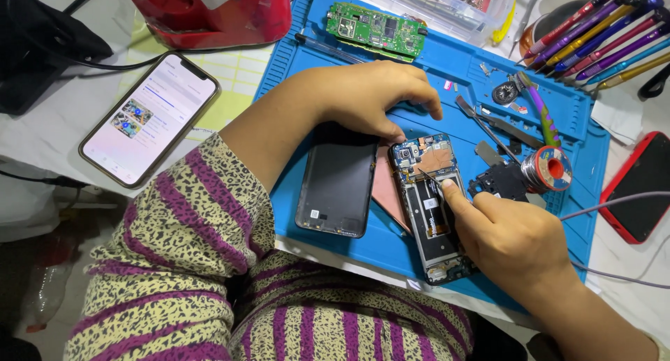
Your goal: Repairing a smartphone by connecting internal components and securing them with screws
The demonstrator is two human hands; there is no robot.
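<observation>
An opened phone body (431,206) lies on a blue work mat (460,61), its inner parts and copper shield showing. My left hand (370,96) reaches across from the left, and its fingertips press on the phone's top left corner. My right hand (513,239) sits at the phone's right side and pinches thin black tweezers (427,179) whose tip is inside the phone. A black back cover (335,179) lies beside the phone to the left, and a pinkish sheet (389,186) sits between them.
A green circuit board (377,29) lies at the mat's far edge. A solder spool (549,169), a black frame piece (499,183) and small parts are on the right. Coloured screwdrivers (600,33) fan out top right. A lit phone (150,116) lies left, a red phone (642,186) right, a red container (209,12) behind.
</observation>
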